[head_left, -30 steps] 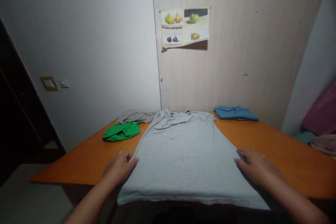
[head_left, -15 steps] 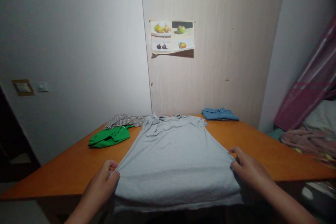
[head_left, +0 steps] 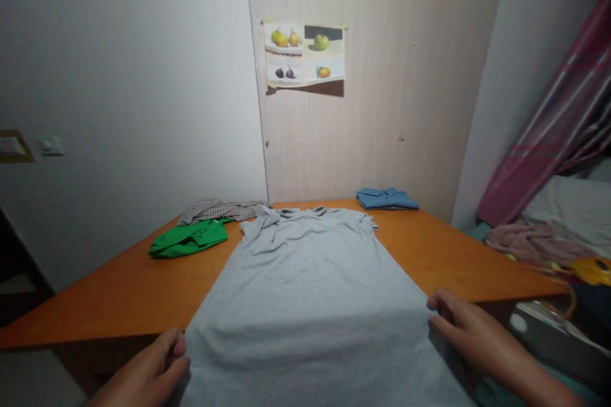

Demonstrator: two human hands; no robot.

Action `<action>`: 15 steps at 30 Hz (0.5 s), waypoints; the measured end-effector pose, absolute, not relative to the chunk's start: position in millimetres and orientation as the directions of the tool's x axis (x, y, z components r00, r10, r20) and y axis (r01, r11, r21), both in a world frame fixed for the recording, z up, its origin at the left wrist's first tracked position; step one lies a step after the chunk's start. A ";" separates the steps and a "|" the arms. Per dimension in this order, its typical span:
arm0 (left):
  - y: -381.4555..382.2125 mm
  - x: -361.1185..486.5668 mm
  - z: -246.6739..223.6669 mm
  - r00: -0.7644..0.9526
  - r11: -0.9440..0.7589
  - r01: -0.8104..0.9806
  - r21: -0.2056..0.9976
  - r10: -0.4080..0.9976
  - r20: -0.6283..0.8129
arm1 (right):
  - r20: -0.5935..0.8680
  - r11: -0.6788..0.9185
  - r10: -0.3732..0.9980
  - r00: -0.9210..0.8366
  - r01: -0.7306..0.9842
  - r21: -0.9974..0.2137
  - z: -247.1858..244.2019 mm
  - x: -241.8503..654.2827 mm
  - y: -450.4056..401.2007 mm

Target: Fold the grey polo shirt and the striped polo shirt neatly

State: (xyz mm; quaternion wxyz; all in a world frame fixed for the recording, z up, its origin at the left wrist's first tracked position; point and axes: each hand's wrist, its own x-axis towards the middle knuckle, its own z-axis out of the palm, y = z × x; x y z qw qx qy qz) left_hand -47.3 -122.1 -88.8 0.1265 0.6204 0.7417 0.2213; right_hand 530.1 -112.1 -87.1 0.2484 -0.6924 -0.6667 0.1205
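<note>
A light grey T-shirt (head_left: pixel 310 280) lies spread out, its collar and sleeves on the orange table (head_left: pixel 119 286) toward the wall. Its lower part hangs over the near edge. My left hand (head_left: pixel 160 365) pinches the shirt's left side, below the table's edge. On the opposite side my right hand (head_left: pixel 461 327) grips the fabric between thumb and fingers. The cloth is stretched taut between both hands, with some wrinkles near the collar. The hem runs out of view at the bottom.
Left of the shirt lie a green garment (head_left: pixel 191 238) and a striped one (head_left: pixel 219 210). A folded blue shirt (head_left: pixel 386 198) rests at the back right. A fruit picture (head_left: pixel 305 54) hangs on the wall, and a pink curtain (head_left: pixel 529 146) is at the right.
Both hands have moved down and outward toward me, drawing the grey T-shirt further over the near edge. The view has shifted slightly.
</note>
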 end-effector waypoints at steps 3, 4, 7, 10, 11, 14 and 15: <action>-113.4 -37.5 -70.7 -0.159 0.079 0.865 0.495 0.980 0.122 | 0.202 0.020 0.974 0.101 0.852 -0.524 -76.7 531.2 -99.6; -108.3 -32.0 -63.5 -0.165 0.066 0.870 0.489 0.973 0.163 | 0.224 0.034 0.970 0.100 0.850 -0.526 -72.7 530.0 -93.9; -85.5 -12.0 -44.1 -0.159 0.032 0.892 0.451 0.956 0.246 | 0.285 0.088 0.956 0.073 0.853 -0.514 -61.6 519.0 -74.7; -54.3 7.4 -32.9 -0.141 0.025 0.924 0.381 0.950 0.279 | 0.315 0.155 0.949 0.016 0.845 -0.512 -54.0 498.5 -54.2; -43.1 12.6 -31.1 -0.128 0.015 0.936 0.353 0.946 0.299 | 0.319 0.176 0.948 -0.005 0.841 -0.511 -52.7 490.7 -47.5; -9.5 22.9 -29.0 -0.133 0.037 0.956 0.290 0.938 0.320 | 0.318 0.207 0.947 -0.044 0.843 -0.497 -52.7 468.3 -29.5; 1.3 24.5 -29.1 -0.144 0.059 0.962 0.267 0.938 0.314 | 0.312 0.207 0.949 -0.050 0.845 -0.493 -53.9 461.7 -24.7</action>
